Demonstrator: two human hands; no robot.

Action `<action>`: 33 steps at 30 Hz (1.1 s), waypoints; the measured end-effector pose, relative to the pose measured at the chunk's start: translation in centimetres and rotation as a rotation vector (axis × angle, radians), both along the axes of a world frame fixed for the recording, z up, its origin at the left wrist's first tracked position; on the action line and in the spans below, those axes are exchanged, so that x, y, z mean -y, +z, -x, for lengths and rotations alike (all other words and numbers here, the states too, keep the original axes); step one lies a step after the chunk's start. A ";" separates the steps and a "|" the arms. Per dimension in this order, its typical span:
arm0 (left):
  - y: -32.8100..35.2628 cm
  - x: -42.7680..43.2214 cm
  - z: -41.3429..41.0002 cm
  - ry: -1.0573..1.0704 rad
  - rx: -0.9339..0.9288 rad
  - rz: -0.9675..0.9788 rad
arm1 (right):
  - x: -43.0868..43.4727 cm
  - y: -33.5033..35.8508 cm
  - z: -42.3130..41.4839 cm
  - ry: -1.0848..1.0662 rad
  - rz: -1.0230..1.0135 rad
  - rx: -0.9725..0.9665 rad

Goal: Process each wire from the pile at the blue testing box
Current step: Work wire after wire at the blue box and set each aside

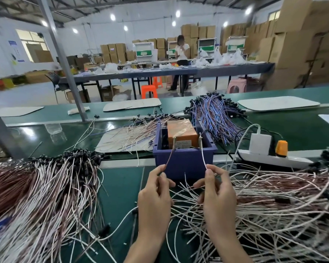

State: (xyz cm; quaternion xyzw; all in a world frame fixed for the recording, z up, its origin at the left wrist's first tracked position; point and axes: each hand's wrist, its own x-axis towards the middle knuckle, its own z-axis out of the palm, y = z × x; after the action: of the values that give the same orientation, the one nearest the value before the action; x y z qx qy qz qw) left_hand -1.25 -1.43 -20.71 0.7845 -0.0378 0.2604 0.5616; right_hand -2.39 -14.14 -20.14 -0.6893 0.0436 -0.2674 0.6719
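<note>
The blue testing box (184,160) stands on the green bench, an orange unit (180,132) inside it and two upright screws at its front rim. My left hand (156,194) pinches a brown wire end (169,158) that reaches up to the left screw (174,138). My right hand (217,190) pinches a white wire end (203,156) reaching up to the right screw (200,138). Both hands hover just in front of the box. A loose pile of white and brown wires (270,202) lies under and right of my right hand.
A big bundle of white and brown wires (38,192) lies at the left. More wires (133,133) sit behind the box on a pad, and blue-purple wires (215,114) at the back right. A white power strip (270,158) lies right of the box. A grey post (68,73) rises at the left.
</note>
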 end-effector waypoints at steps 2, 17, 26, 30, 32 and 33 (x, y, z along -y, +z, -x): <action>0.0 0.0 0.1 -0.003 -0.007 -0.006 | 0.0 0.0 0.1 0.002 -0.001 -0.003; 0.3 -0.1 0.2 -0.038 -0.034 0.003 | -0.1 -0.3 0.3 -0.022 0.010 -0.015; 0.3 -0.2 0.2 -0.041 -0.034 0.010 | -0.1 -0.4 0.6 -0.033 0.034 -0.037; 0.4 -0.2 0.2 -0.038 -0.038 0.012 | -0.3 -0.4 1.1 -0.023 0.026 -0.046; 0.4 -0.2 0.2 -0.043 -0.037 0.015 | -0.3 -0.3 1.1 -0.026 0.038 -0.048; 0.4 -0.2 0.2 -0.045 -0.037 0.016 | -0.3 -0.3 1.1 -0.030 0.040 -0.048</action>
State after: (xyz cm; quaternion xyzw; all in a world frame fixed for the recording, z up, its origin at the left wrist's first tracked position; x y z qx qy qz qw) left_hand -1.44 -1.22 -20.26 0.7836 -0.0432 0.2334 0.5741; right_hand -3.52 -13.80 -20.40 -0.7080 0.0651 -0.2616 0.6527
